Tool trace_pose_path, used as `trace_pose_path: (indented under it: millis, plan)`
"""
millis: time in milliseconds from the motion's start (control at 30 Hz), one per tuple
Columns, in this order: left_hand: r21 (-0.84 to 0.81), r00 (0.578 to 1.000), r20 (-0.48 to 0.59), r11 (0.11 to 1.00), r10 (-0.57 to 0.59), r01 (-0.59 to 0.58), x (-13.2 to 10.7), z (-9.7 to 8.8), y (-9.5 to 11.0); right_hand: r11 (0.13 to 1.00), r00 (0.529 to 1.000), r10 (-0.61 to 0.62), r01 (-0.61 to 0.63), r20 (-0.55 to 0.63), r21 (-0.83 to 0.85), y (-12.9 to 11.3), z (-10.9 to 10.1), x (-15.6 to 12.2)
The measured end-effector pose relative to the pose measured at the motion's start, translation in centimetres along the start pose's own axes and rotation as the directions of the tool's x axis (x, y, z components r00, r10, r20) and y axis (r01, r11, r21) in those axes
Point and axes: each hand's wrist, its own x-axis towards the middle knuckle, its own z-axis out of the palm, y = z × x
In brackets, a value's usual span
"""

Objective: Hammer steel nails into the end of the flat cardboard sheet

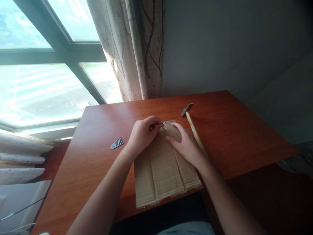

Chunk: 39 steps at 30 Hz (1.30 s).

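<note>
A creased piece of brown cardboard [166,166] lies on the table, its near edge torn and rough. At its far end my left hand [144,132] pinches a small nail [162,123] between thumb and fingertips; most of the nail is hidden. My right hand [184,142] rests on the cardboard's right side, thumb and fingers apart, with nothing in its grasp. Just right of that hand lies a hammer [192,125], its wooden handle partly behind my right forearm and its metal head pointing away. A bunch of several nails [117,143] lies left of my left hand.
The reddish-brown wooden table [239,137] has its far edge near a grey wall [215,49]. A patterned curtain [137,49] hangs beside the bright window [41,88] at the left. White furniture with cables [22,202] stands at the lower left.
</note>
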Motion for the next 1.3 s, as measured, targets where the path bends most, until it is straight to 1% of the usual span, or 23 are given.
trace_pose_path:
  millis: [100,200,333,433,533,700,900,1000,1167,1300]
  plan:
    - [0.008,1.0,0.011,1.0,-0.002,0.002,0.1,-0.1,0.0,1.0,1.0,-0.002,0.002,-0.003,-0.03,-0.1,0.0,0.0]
    - [-0.015,0.999,0.048,1.0,-0.004,0.005,0.7,-0.4,-0.3,0.999,1.0,-0.007,0.007,0.004,-0.053,-0.1,0.0,0.1]
    - [-0.056,0.988,0.157,0.998,0.007,0.001,2.3,-0.9,-1.2,0.998,1.0,-0.017,0.017,0.003,-0.063,0.0,0.0,0.1]
    - [-0.038,0.971,0.237,0.999,0.02,-0.011,3.5,-1.3,-1.8,0.998,1.0,-0.022,0.022,-0.003,-0.06,0.1,0.1,0.1]
    - [-0.016,0.962,0.274,1.0,0.009,-0.005,4.2,-1.7,-1.7,0.998,1.0,-0.023,0.022,-0.005,-0.057,0.3,0.2,0.0]
    - [-0.01,0.961,0.275,1.0,0.025,-0.023,4.3,-1.9,-1.4,0.998,0.999,-0.04,0.039,-0.013,-0.051,0.5,0.2,0.0]
    - [-0.025,0.968,0.252,1.0,0.016,-0.01,3.9,-1.6,-1.6,0.999,1.0,-0.022,0.022,-0.013,-0.044,0.0,0.0,0.0]
    - [-0.063,0.972,0.236,0.998,0.019,-0.004,3.6,-1.2,-1.9,0.999,1.0,-0.012,0.012,-0.006,-0.035,-0.2,0.0,0.0]
    - [-0.166,0.971,0.237,0.985,-0.01,0.051,3.0,-0.8,-1.8,0.999,1.0,-0.015,0.015,-0.007,-0.036,-0.2,0.0,-0.1]
    - [-0.177,0.976,0.217,0.982,-0.029,0.069,2.6,-0.9,-1.4,0.999,1.0,-0.014,0.013,-0.008,-0.04,-0.3,-0.1,-0.1]
